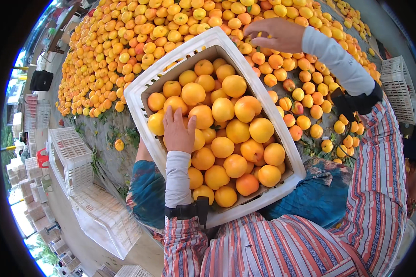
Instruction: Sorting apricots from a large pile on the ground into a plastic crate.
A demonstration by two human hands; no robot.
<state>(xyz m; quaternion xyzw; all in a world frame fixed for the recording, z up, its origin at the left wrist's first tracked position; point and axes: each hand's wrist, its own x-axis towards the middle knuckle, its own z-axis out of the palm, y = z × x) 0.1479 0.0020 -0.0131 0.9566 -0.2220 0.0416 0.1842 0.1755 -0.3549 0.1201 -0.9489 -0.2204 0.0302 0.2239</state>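
Note:
A white plastic crate (296,170), lined with brown cardboard, rests on my lap, filled with orange-yellow fruit (223,109) that looks like apricots or peaches. My left hand (179,131) lies on the fruit at the crate's left side, fingers somewhat apart, their tips resting among the fruit. My right hand (275,34) is raised beyond the crate's upper right corner, over a large heap of similar fruit (138,27), with fingers loosely apart and nothing visible in them.
The heap lies on a grey sheet (94,124) with scattered leaves. White crates (69,157) stand at left, another (396,87) at far right. A black bag (41,81), a red plastic stool (42,158) and stacked boxes (34,203) are farther left.

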